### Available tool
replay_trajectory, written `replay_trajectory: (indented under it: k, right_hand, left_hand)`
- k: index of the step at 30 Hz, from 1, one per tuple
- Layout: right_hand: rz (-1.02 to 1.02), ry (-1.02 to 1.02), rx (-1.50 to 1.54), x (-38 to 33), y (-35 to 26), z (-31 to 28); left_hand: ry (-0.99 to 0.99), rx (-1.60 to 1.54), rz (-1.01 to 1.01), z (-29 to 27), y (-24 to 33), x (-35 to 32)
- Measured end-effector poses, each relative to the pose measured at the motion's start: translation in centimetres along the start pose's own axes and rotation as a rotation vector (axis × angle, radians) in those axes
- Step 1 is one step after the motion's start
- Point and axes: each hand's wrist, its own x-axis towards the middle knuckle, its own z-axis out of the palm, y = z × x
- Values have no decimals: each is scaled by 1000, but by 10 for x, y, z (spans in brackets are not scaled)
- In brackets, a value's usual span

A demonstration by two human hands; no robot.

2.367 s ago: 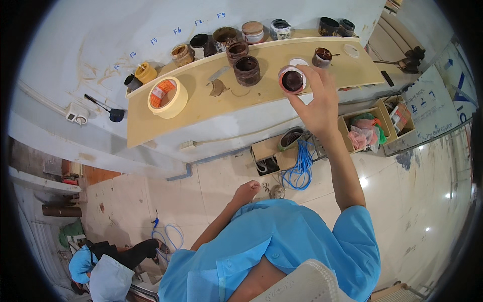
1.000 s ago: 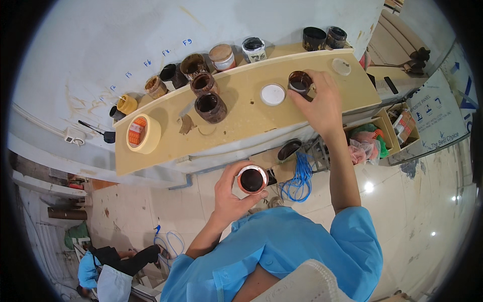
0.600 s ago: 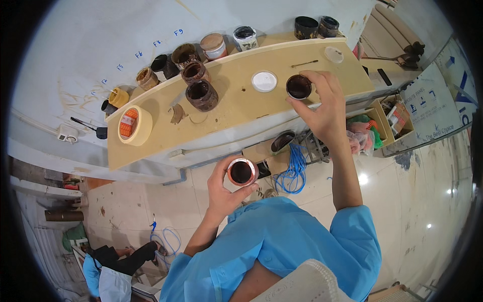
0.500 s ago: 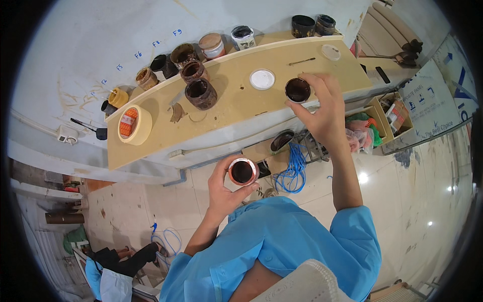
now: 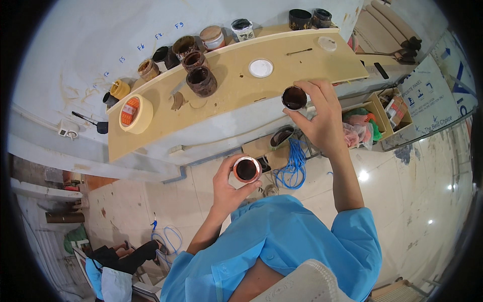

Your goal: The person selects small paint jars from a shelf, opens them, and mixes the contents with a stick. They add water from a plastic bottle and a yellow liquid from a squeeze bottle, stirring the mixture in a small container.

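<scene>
My left hand [image 5: 229, 187] is wrapped around a small jar [image 5: 255, 180] with a pale, reddish-stained rim, held in front of my body. Dark brown stuff shows inside its mouth. Higher and to the right, the thumb and fingers of my right hand [image 5: 324, 118] pinch a small round cup [image 5: 294, 97], its inside dark brown and glossy. That cup is over the front edge of the tan shelf [image 5: 241, 108], apart from the jar. Behind it on the shelf lies a white round lid [image 5: 261, 68].
Stained jars [image 5: 202, 81] crowd the shelf's left half, beside a roll of masking tape [image 5: 136, 114]. A thin stick [image 5: 299, 52] and a clear lid [image 5: 327, 44] lie farther right. Below are a coiled blue hose [image 5: 292, 166] and a box of bags [image 5: 362, 128]. Another person [image 5: 118, 267] is at lower left.
The cup in my right hand has come slightly down and left and looks a little tilted. My left hand with the jar has shifted slightly right. Both grips stay the same.
</scene>
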Motion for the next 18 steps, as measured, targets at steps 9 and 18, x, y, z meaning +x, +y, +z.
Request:
replay_trajectory:
  k: [9,18]
  right_hand:
    - [-8,-66,46,-12,-6,2]
    - [176,-55,134,3,-1,-1]
  left_hand:
    - [21,46,-44,1,1,-12]
    - [33,-2,-39,5,-4,-20]
